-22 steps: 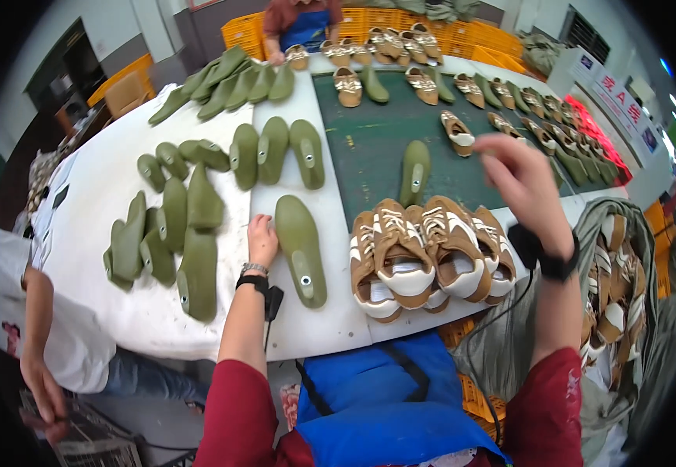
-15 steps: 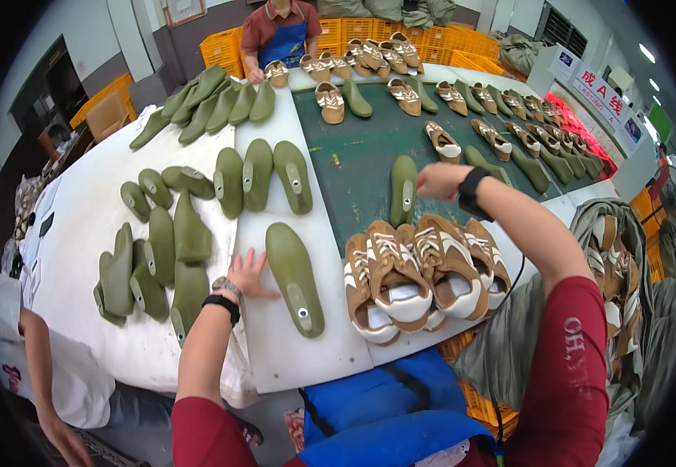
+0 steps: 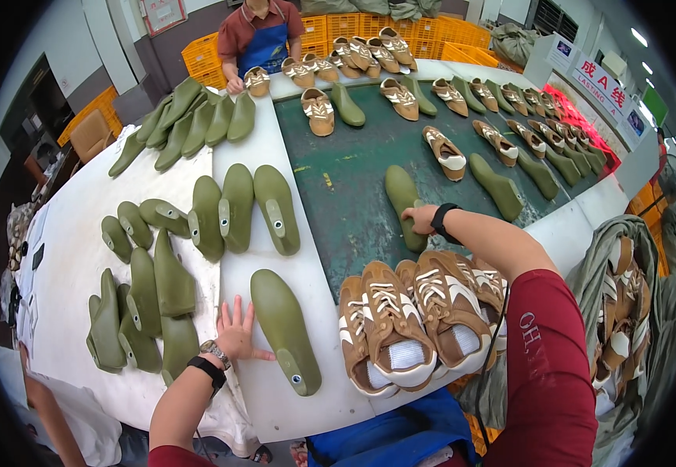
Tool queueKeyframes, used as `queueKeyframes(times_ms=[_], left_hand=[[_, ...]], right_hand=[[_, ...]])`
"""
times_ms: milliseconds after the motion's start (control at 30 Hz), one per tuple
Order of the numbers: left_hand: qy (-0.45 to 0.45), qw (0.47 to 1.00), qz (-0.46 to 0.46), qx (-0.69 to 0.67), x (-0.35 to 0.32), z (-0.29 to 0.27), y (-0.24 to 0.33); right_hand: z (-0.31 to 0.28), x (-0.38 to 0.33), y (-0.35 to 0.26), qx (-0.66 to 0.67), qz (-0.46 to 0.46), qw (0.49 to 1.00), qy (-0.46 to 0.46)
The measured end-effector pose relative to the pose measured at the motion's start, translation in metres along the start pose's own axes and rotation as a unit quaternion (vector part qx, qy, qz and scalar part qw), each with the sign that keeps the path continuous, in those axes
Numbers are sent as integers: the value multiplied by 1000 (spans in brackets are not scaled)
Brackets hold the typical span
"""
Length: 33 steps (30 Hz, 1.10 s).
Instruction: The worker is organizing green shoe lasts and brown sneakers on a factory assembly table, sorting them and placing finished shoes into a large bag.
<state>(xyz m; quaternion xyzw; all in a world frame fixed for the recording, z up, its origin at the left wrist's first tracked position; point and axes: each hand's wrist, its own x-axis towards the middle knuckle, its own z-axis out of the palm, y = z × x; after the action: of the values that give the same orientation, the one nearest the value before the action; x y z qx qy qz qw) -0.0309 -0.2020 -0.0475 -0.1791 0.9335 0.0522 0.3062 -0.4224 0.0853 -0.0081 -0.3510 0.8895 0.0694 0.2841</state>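
Note:
My left hand (image 3: 238, 336) lies flat with fingers spread on the white tabletop, just left of a green shoe last (image 3: 279, 315). It holds nothing. Over on the dark green belt (image 3: 338, 198), my right hand (image 3: 422, 219) has its fingers closed at the heel end of another green last (image 3: 402, 187), which lies on the belt; part of the grip is hidden. Nearer me than that hand stands a cluster of brown sneakers (image 3: 400, 335) with white stripes and laces, heels toward me. A single brown shoe (image 3: 445, 154) rests beyond the right hand.
Many more lasts (image 3: 142, 292) lie on the white cloth at left. Rows of shoes and lasts run along the belt to the right. Across the table a person in a blue apron (image 3: 265, 47) touches a shoe. A person's arm (image 3: 50, 405) shows at lower left. Orange crates (image 3: 369, 27) line the back.
My right hand has come from beside the last on the belt onto its heel end and closed there. My left hand stays spread on the tabletop. The view has shifted slightly.

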Motion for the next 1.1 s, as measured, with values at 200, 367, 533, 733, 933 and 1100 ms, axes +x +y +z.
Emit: queueKeyframes(times_ms=[200,367,533,733,933,1100], left_hand=[[52,999,-11,-12,-30,22,-20],[129,987,86,-46,-12,0,7],[51,992,-32,-110,-16,21,-2],[103,989,-46,-97,-18,28,-11],[106,988,-13,-110,-7,10,1],[101,989,-28,-107,-15,23,3]], right_hand=[[3,22,-23,11,-82,996,42],[44,18,67,371,-58,923,-82],[-44,-69,-54,56,70,994,-57],[-68,-63,-53,-36,-280,940,192],[-56,-233,-164,40,-342,935,81],[-5,-312,-232,-28,-519,849,-98]])
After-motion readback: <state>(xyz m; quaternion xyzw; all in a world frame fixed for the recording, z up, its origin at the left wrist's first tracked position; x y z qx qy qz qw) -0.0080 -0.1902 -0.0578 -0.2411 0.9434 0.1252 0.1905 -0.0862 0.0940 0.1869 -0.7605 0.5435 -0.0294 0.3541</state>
